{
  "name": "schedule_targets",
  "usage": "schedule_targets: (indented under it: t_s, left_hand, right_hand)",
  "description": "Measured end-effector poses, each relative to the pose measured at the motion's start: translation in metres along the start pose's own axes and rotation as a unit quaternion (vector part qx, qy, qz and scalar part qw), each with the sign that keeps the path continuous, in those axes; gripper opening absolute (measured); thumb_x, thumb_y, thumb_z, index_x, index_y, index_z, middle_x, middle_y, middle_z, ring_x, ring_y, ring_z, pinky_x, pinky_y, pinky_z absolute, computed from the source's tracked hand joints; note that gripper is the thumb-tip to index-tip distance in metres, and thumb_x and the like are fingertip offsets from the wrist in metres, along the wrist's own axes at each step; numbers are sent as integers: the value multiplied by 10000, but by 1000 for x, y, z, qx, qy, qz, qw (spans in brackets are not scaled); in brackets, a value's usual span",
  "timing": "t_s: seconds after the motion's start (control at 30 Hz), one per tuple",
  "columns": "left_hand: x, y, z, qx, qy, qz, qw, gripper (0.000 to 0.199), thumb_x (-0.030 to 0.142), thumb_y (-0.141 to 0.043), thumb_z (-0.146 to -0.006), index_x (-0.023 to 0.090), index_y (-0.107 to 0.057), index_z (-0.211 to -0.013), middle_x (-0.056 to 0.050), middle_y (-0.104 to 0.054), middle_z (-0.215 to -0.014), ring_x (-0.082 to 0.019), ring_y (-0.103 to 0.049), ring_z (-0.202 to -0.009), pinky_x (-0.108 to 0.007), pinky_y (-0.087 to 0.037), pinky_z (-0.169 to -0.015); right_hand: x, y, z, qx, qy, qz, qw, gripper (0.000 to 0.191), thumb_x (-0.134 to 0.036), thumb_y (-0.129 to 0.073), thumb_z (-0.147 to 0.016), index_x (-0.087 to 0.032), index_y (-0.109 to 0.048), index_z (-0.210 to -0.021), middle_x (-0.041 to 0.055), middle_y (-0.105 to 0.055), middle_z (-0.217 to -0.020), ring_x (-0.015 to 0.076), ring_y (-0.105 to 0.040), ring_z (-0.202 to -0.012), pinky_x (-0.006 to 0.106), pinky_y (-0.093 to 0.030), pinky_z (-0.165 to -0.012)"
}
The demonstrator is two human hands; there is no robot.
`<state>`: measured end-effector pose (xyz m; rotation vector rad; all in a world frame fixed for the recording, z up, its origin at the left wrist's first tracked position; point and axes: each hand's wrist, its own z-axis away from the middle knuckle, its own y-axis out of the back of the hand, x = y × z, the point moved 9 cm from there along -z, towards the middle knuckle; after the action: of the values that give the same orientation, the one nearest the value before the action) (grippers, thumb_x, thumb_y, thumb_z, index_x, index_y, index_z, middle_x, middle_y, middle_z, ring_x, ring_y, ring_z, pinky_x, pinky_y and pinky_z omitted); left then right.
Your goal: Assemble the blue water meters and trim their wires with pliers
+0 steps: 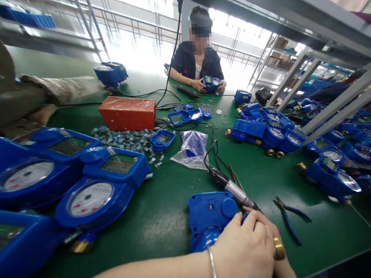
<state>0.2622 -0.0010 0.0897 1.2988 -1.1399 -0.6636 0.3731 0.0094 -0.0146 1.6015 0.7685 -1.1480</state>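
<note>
A blue water meter [210,211] lies on the green bench in front of me, its display housing towards the far side. My left hand [245,248], with a silver bangle at the wrist, is closed over the meter's right side. Behind it, my right hand [269,226] is closed around the same side, its fingers partly hidden by my left hand. The meter's threaded brass end [278,249] sticks out between my hands. Just beyond them lies a corded electric screwdriver [235,190], its tip end close to my right fingers.
Cutting pliers [291,218] lie open at the right. Several assembled meters [91,199] crowd the left; more [266,127] are piled at the right. An orange-red box [127,113], small parts [125,140] and a plastic bag [192,149] lie ahead. A co-worker [196,65] holds a meter opposite.
</note>
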Motion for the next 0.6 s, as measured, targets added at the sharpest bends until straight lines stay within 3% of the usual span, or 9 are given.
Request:
schedule_targets:
  t_s: [0.13, 0.23, 0.3, 0.37, 0.4, 0.47, 0.53, 0.6]
  left_hand:
    - [1, 11, 15, 17, -15, 9, 1000, 393, 246, -344, -937, 80, -489, -1263, -201, -607, -1192, -345, -558, -1120, -504, -496, -858]
    - [-9, 30, 36, -14, 0, 66, 998, 375, 309, -500, -886, 120, -543, -1208, -167, -657, -1101, -333, -618, -1004, -498, -485, -883]
    - [-27, 45, 53, -16, 41, 140, 989, 411, 338, -624, -817, 191, -565, -1196, -112, -654, -1131, -305, -604, -1032, -471, -441, -964]
    - [-58, 56, 71, 31, 118, 212, 970, 347, 325, -622, -826, 286, -584, -1168, -45, -612, -1215, -280, -539, -1144, -459, -366, -1047]
    - [-79, 59, 81, 83, 175, 246, 950, 304, 342, -601, -842, 308, -591, -1144, -30, -571, -1265, -277, -487, -1206, -453, -351, -1060]
    - [-120, 45, 103, 163, 298, 348, 874, 356, 400, -592, -850, 284, -536, -1182, -56, -485, -1337, -276, -428, -1258, -447, -356, -1058]
    - [-138, 7, 108, 167, 340, 511, 772, 588, 442, -627, -818, 240, -375, -1309, -120, -435, -1362, -279, -445, -1245, -447, -386, -1036]
    - [-136, -26, 102, 141, 318, 643, 682, 791, 433, -668, -784, 232, -192, -1384, -149, -432, -1351, -276, -498, -1195, -452, -412, -1010]
  right_hand:
    - [-16, 9, -27, -10, 22, 73, 997, 353, -405, -501, -886, -177, -623, -1126, 82, -686, -896, 216, -659, -772, 348, -563, -693]
    - [-40, -13, -54, -79, 86, 134, 984, 330, -353, -568, -845, -239, -622, -1150, 72, -640, -1076, 241, -592, -984, 418, -485, -902]
    - [-50, -33, -68, -124, 120, 173, 970, 371, -266, -595, -802, -260, -616, -1172, 66, -618, -1095, 256, -545, -1036, 448, -437, -956]
    - [-53, -51, -79, -154, 141, 205, 956, 456, -183, -574, -769, -236, -585, -1221, 85, -599, -1106, 263, -520, -1039, 459, -424, -960]
    - [-53, -58, -82, -167, 148, 217, 950, 491, -157, -555, -760, -213, -563, -1248, 99, -593, -1117, 267, -515, -1042, 461, -422, -959]
    - [-52, -70, -86, -190, 157, 236, 940, 545, -141, -534, -755, -165, -511, -1298, 127, -585, -1150, 275, -510, -1055, 468, -412, -966]
    - [-51, -78, -87, -209, 161, 247, 932, 570, -146, -535, -754, -143, -482, -1321, 136, -591, -1155, 277, -521, -1051, 469, -408, -970]
    - [-51, -81, -87, -220, 161, 249, 929, 585, -149, -544, -751, -152, -470, -1332, 128, -597, -1154, 271, -536, -1049, 451, -418, -965]
